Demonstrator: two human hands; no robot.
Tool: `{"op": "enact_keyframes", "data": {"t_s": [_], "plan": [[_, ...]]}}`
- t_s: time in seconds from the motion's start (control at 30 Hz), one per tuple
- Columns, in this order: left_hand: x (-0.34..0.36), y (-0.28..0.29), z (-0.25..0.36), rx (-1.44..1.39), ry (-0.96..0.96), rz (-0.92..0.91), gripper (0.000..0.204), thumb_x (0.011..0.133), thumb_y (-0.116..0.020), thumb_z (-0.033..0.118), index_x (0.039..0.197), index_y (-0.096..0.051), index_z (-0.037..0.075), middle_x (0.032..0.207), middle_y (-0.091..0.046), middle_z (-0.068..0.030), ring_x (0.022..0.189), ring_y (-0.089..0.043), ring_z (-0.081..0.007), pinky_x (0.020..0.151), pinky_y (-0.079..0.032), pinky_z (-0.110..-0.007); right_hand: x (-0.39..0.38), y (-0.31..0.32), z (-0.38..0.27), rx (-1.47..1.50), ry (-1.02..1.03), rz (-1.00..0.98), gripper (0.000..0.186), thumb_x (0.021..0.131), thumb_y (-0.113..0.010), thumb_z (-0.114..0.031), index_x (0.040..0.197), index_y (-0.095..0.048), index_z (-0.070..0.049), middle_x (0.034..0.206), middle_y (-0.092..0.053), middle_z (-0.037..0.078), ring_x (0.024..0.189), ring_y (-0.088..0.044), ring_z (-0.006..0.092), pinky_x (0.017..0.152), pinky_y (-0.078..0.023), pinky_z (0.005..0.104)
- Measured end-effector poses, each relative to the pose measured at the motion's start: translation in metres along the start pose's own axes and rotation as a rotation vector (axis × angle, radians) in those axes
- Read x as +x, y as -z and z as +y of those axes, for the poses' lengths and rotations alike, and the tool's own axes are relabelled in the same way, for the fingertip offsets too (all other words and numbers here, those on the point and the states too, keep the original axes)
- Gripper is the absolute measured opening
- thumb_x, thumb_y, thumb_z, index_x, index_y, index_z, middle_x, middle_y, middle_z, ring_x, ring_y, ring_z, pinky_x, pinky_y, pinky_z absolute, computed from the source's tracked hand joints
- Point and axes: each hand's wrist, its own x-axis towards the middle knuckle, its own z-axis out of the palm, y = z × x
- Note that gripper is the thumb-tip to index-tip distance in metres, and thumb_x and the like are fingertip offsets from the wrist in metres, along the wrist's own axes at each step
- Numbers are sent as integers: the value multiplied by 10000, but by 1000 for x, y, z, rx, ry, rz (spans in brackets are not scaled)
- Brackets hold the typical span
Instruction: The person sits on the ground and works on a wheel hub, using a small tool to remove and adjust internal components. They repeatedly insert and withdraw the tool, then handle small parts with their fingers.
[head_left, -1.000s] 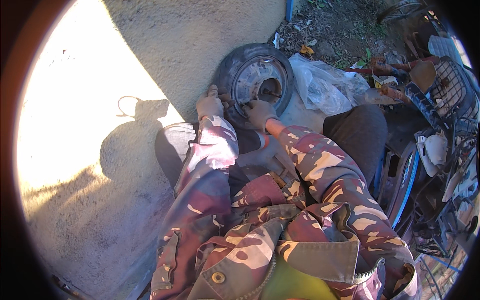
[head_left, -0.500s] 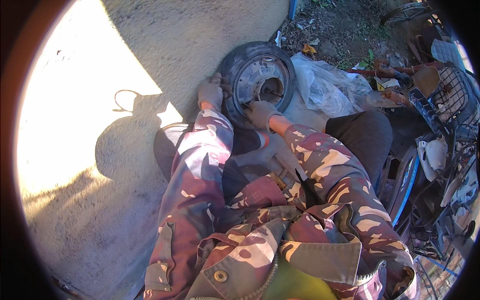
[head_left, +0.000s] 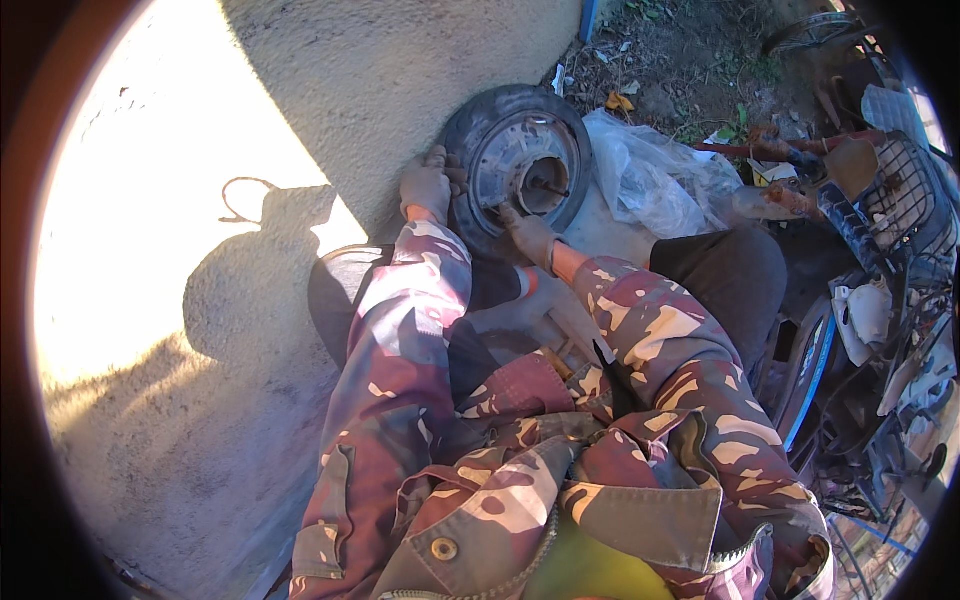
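Note:
A wheel (head_left: 500, 150) with a black tyre and a grey metal hub stands tilted in front of me, close to the wall. A round opening in its hub shows a dark axle (head_left: 548, 187) sticking out of the middle. My left hand (head_left: 428, 185), in a grey-brown glove, is wrapped round the tyre's left edge. My right hand (head_left: 533, 237), gloved too, is at the lower part of the hub. Its fingers are closed together near the hub's rim, and whatever they pinch is too small to make out.
A rough plastered wall (head_left: 340, 90) rises at the left, partly sunlit. Clear plastic sheeting (head_left: 660, 175) lies right of the wheel. Along the right are heaped scrap parts, with a black wire basket (head_left: 900, 185) and a blue-edged panel (head_left: 808, 380). Bare soil (head_left: 680, 70) lies beyond.
My right hand has shifted slightly down, uncovering more of the hub opening, and its fingers now point at the hub's rim. The left hand keeps its hold on the tyre.

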Motion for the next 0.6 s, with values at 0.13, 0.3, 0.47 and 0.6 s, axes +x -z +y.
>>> {"op": "enact_keyframes", "data": {"t_s": [0.13, 0.3, 0.47, 0.6], "plan": [[-7, 2, 4, -4, -5, 9, 371, 1075, -557, 329, 984, -652, -17, 707, -686, -129, 487, -571, -195, 486, -473, -342, 1, -10, -1, 357, -117, -51, 658, 1033, -452, -591, 1030, -742, 0, 914, -751, 176, 780, -755, 311, 694, -586, 441], [-16, 5, 5, 10, 11, 21, 376, 1078, -548, 330, 995, -653, -22, 714, -690, -131, 491, -573, -195, 494, -479, -340, -10, -1, -24, -937, 472, 169, 443, 962, -636, -427, 1069, -716, -5, 996, -756, 203, 909, -748, 366, 719, -591, 426], [-19, 8, 2, -3, -5, 4, 372, 1086, -529, 317, 1004, -650, -26, 728, -700, -134, 496, -574, -190, 507, -492, -336, -37, -3, -33, -904, 494, 192, 555, 956, -600, -489, 1112, -703, 33, 988, -754, 213, 912, -740, 400, 762, -592, 429], [-20, 5, 3, -4, -6, 7, 364, 1088, -528, 309, 1009, -647, -26, 731, -702, -136, 493, -571, -190, 504, -495, -336, -33, 0, -23, 189, -68, -165, 451, 985, -562, -449, 979, -739, -34, 986, -779, 124, 933, -763, 266, 786, -586, 444]]}}
